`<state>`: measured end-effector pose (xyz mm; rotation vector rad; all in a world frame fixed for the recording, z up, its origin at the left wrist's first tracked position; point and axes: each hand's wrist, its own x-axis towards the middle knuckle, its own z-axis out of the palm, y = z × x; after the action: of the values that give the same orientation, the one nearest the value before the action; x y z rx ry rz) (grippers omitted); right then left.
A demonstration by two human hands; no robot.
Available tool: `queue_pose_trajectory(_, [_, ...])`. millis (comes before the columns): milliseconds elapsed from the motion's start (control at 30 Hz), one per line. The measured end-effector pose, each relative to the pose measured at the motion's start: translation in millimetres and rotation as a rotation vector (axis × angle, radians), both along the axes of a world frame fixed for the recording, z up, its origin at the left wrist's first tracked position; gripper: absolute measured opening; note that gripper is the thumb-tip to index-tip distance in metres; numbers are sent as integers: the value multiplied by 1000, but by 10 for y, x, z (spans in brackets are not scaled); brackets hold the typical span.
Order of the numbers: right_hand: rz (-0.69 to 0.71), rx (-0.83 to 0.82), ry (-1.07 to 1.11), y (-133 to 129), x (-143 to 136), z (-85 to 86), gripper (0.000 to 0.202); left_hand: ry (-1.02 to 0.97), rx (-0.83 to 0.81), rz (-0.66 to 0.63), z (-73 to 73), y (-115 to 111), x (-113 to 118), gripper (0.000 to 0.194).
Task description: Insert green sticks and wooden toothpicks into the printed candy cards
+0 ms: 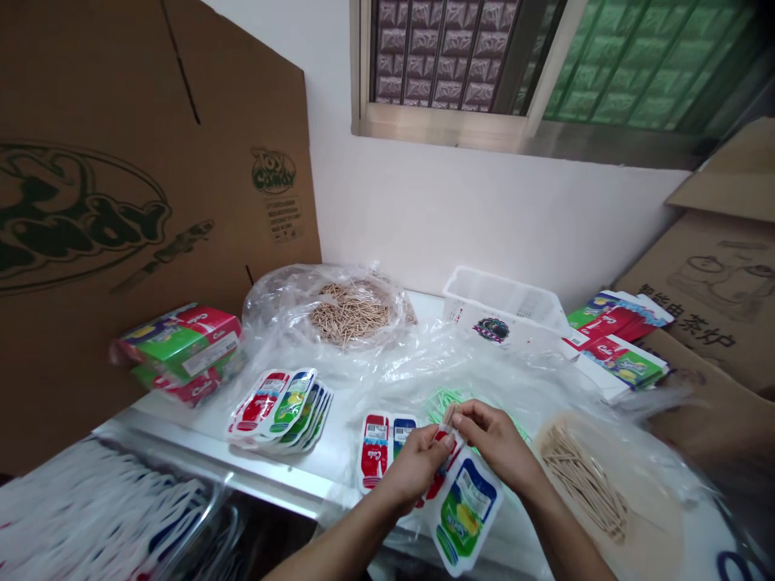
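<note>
Both hands meet over the front of the white table. My left hand (417, 461) pinches the top of a joined pair of bottle-shaped packs (466, 510), one red and one green-and-blue, which hangs tilted below. My right hand (492, 440) has its fingers closed at the same top edge, where the ends of some thin brown sticks (449, 413) show between the fingertips. Beside my left hand lies another red-and-blue pack pair (374, 450). Light green sticks (444, 399) lie just behind the hands. A stack of similar packs (275, 410) rests farther left.
A clear bag of brown sticks (348, 313) and a white basket (508, 307) stand at the back. Boxed packs (187, 347) sit left, printed cartons (623, 355) right, and more sticks (584, 484) right front. A large cardboard box (242, 105) rises at left.
</note>
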<state>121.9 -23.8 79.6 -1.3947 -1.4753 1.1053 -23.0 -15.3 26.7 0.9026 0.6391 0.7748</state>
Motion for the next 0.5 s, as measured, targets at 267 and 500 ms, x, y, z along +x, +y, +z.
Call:
queue_pose_trajectory(267, [-109, -35, -85, 25, 11, -91, 3, -44, -16, 25, 19, -17, 3, 41])
queue_pose_trajectory(500, [-19, 17, -30, -20, -21, 6, 21, -48, -18, 15, 44, -8, 11, 38])
